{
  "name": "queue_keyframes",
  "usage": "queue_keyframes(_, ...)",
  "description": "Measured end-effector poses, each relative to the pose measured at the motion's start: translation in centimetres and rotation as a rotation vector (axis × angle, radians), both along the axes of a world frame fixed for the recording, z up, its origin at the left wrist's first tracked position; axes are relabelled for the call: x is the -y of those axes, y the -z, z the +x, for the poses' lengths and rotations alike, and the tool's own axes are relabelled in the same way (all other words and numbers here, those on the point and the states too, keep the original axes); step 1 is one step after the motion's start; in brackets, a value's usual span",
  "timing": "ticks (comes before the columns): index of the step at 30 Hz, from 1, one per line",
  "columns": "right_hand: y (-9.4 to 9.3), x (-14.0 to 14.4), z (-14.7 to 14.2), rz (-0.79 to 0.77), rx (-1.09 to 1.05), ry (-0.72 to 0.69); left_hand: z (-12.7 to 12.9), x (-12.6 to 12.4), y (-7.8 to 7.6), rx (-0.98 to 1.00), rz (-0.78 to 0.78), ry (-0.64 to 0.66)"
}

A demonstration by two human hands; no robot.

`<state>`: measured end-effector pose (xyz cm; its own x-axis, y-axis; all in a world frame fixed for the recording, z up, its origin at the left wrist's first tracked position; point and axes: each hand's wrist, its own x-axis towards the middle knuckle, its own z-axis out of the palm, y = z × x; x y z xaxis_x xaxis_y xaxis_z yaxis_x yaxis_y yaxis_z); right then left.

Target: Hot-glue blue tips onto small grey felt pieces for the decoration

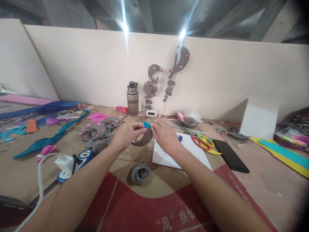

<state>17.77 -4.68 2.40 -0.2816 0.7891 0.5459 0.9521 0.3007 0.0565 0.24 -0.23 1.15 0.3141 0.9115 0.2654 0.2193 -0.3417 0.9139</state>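
Together, both hands, left [129,131] and right [164,135], pinch a small blue piece [146,125] between closed fingertips.

Matt blue felt piece [146,125]; grey yarn coil [140,172] below it, fuzzy; white paper sheet [169,154], smooth; glossy black phone [230,156] right; rough cardboard tabletop [24,174].

- A pale partition wall [96,64] spans the frame's middle.
- Grey ceiling beams [217,19] cross the top.
- Two bright lights [182,33] glare at upper centre.
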Motion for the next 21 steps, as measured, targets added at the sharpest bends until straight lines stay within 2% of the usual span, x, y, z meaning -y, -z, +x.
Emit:
queue_keyframes(5,-0.01,-0.13,0.29,0.006,-0.224,-0.124,-0.03,-0.18,0.15,0.09,-0.069,-0.008)
queue_keyframes(12,0.03,-0.4,0.56,0.008,-0.463,-0.27,0.38,-0.3,0.04,0.437,-0.216,-0.003)
queue_keyframes(17,-0.11,-0.15,0.23,-0.006,-0.487,-0.297,0.63,-0.27,-0.12,0.578,-0.26,-0.019)
queue_keyframes(21,-0.04,-0.05,0.13,-0.044,-0.474,-0.248,0.57,-0.46,-0.13,0.623,-0.278,0.013)
